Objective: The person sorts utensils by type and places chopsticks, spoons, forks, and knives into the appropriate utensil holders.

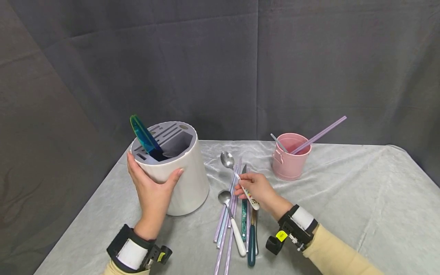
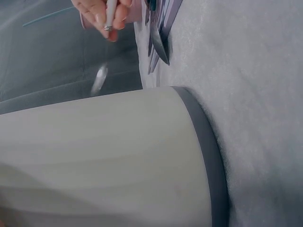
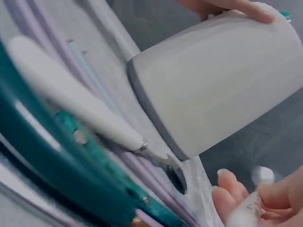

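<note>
My left hand [image 1: 152, 193] grips the near left side of a white utensil holder [image 1: 188, 183], its thumb along the front below the rim. Out of the holder's slotted grey top [image 1: 177, 144] leans a shiny blue-green piece [image 1: 142, 133]. Between thumb and fingers, my right hand [image 1: 258, 187] pinches a spoon [image 1: 246, 193] with a patterned white handle, its bowl pointing up and away, right of the holder. Below that hand lie a white-handled spoon [image 1: 238, 236], a dark teal-handled utensil [image 1: 252, 244], a green-handled knife [image 1: 244, 219] and several lilac chopsticks [image 1: 221, 252].
A pink bucket-shaped cup [image 1: 290, 168] stands at the back right, with lilac chopsticks [image 1: 323, 133] and a thin grey utensil [image 1: 278, 143] leaning out of it. Pale velvety cloth [image 1: 371, 206] covers the table. Dark grey fabric [image 1: 213, 76] hangs behind it.
</note>
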The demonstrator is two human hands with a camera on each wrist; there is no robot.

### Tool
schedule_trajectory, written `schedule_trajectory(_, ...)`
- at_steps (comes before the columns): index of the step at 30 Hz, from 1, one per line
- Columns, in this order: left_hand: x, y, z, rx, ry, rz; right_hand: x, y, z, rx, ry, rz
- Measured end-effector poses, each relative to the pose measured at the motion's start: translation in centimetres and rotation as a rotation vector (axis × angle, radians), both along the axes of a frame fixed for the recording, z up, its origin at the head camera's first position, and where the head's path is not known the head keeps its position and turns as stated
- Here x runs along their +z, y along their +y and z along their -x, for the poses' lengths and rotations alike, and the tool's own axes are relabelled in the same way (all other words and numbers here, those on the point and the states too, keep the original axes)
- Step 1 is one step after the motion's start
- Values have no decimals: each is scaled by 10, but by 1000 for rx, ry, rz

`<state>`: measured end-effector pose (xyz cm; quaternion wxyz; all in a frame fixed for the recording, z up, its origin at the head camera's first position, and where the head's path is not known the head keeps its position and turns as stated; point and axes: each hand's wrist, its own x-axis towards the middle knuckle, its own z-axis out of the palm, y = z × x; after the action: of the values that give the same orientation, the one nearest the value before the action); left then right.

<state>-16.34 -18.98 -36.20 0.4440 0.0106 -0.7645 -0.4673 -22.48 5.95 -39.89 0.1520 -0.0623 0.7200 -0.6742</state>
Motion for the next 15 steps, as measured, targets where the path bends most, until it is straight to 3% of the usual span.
schedule_trajectory(8, -2, -1, 2, 2, 21, 9, 17, 8, 3, -107, 99, 42)
schedule_trajectory(12, -1, -1, 2, 1, 28, 11, 30, 9, 4, -142, 148, 158)
schedule_trajectory(15, -2, -1, 2, 1, 26, 9, 41, 9, 3, -113, 183, 248)
